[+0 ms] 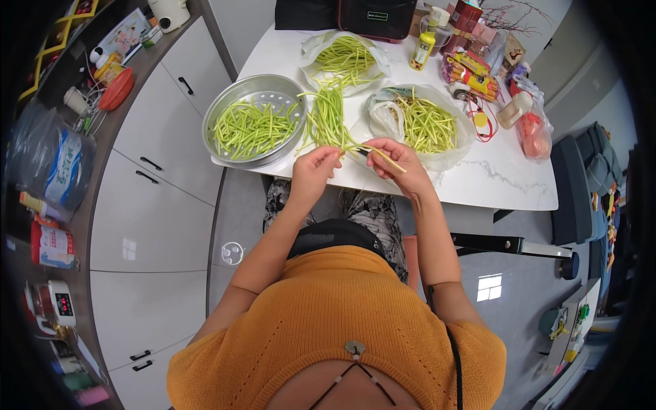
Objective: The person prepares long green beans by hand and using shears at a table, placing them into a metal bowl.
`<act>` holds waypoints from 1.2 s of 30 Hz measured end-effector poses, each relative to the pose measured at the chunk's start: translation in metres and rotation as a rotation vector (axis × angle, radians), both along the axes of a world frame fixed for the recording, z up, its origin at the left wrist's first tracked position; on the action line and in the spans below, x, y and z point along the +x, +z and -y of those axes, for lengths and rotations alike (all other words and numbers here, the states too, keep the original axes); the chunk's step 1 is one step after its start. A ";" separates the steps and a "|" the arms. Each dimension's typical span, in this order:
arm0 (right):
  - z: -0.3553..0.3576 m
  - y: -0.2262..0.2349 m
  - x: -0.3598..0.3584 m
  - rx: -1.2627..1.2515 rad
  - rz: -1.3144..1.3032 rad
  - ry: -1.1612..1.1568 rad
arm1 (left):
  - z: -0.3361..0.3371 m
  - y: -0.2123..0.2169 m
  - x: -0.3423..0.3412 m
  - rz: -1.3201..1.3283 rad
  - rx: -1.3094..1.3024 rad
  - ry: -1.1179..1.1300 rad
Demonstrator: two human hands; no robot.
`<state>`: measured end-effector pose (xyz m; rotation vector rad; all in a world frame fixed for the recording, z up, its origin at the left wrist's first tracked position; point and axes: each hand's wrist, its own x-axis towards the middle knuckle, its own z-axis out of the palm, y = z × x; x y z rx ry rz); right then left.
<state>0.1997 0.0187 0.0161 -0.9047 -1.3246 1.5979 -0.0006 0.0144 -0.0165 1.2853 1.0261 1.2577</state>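
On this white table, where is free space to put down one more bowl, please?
The table is bare at its near right corner, between the bag of stalks and the edge. A smaller patch lies at the far left, behind the metal pan. The far right, with bottles and packets, is crowded.

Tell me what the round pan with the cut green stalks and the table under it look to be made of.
Round pan: likely metal, stainless steel or aluminium, by its silver-grey sheen and perforated floor. Table: glossy white top with faint grey veins, so marble or a marble-look slab; which one cannot be told.
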 end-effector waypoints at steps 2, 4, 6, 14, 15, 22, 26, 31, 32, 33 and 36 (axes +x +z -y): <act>0.001 0.001 -0.001 -0.005 -0.053 0.050 | 0.001 -0.001 0.000 0.032 -0.018 -0.024; 0.000 0.000 -0.001 -0.036 -0.143 0.096 | 0.002 0.000 0.000 0.045 -0.021 -0.030; -0.002 -0.004 0.000 -0.092 -0.270 0.134 | 0.002 0.002 0.000 0.037 -0.016 -0.030; -0.002 -0.006 0.000 -0.026 -0.302 0.201 | 0.005 0.007 0.003 -0.072 0.036 0.030; -0.002 -0.007 0.000 0.004 -0.282 0.213 | 0.005 0.006 0.003 -0.074 0.040 0.030; -0.003 -0.010 0.001 -0.096 -0.491 0.296 | 0.005 0.009 0.003 0.004 0.016 -0.016; 0.000 -0.011 -0.001 -0.047 -0.462 0.263 | 0.005 0.009 0.004 0.050 -0.022 -0.041; -0.001 -0.012 -0.004 -0.024 -0.462 0.213 | 0.009 0.014 0.007 0.029 -0.047 -0.082; -0.002 -0.013 -0.004 -0.022 -0.438 0.192 | 0.009 0.015 0.007 0.028 -0.051 -0.087; -0.002 -0.014 -0.004 -0.020 -0.413 0.171 | 0.010 0.015 0.007 0.027 -0.055 -0.092; -0.001 -0.014 -0.005 -0.001 -0.371 0.082 | 0.012 0.017 0.010 0.030 -0.047 -0.121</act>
